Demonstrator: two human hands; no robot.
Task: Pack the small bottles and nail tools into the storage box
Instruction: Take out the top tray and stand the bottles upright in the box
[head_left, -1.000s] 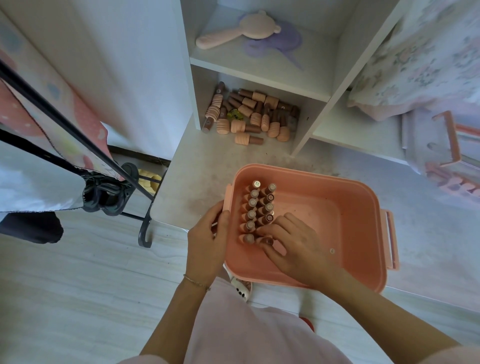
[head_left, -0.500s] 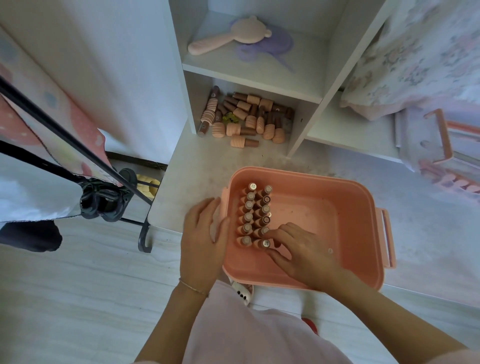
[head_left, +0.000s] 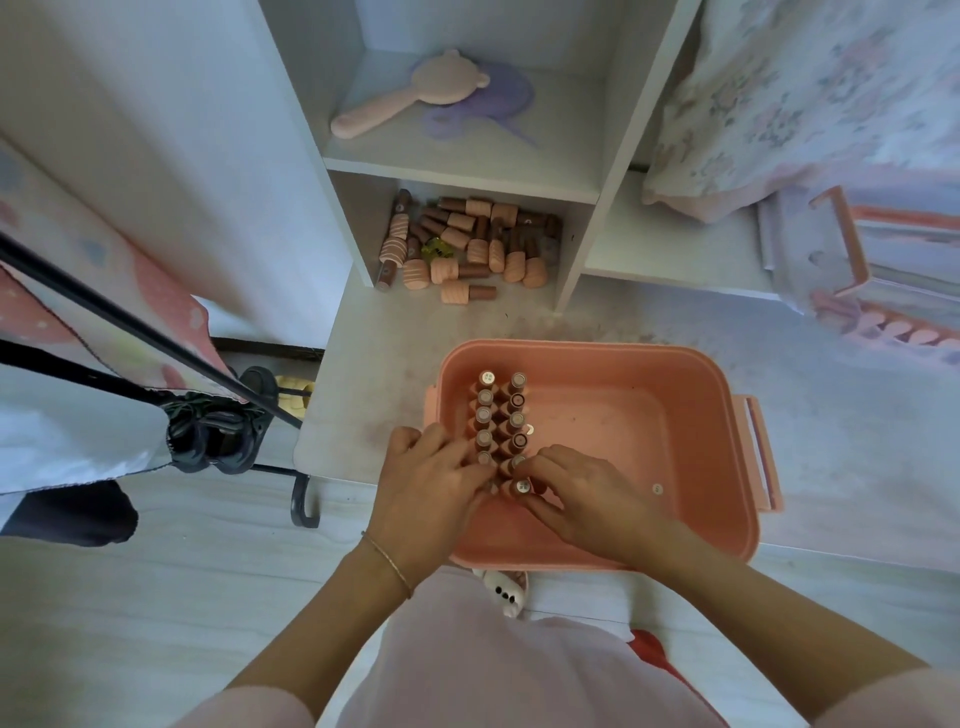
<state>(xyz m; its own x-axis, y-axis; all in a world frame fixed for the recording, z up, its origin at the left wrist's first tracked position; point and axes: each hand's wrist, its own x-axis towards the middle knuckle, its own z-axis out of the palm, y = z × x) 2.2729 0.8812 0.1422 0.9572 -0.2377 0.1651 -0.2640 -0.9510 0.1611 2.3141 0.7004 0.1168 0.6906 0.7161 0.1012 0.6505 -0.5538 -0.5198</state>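
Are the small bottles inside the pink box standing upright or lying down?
Upright. The small bottles in the storage box show round cap tops to the camera, in two neat rows.

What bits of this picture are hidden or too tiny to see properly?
- Head view: the nearest bottles in the box are covered by the left hand and right hand.
- Head view: the marks on the upright bottles' caps are too small to read.
- Head view: the far end of the loose bottle pile sits in shelf shadow.
- Head view: the pink rack is cut off by the right edge.
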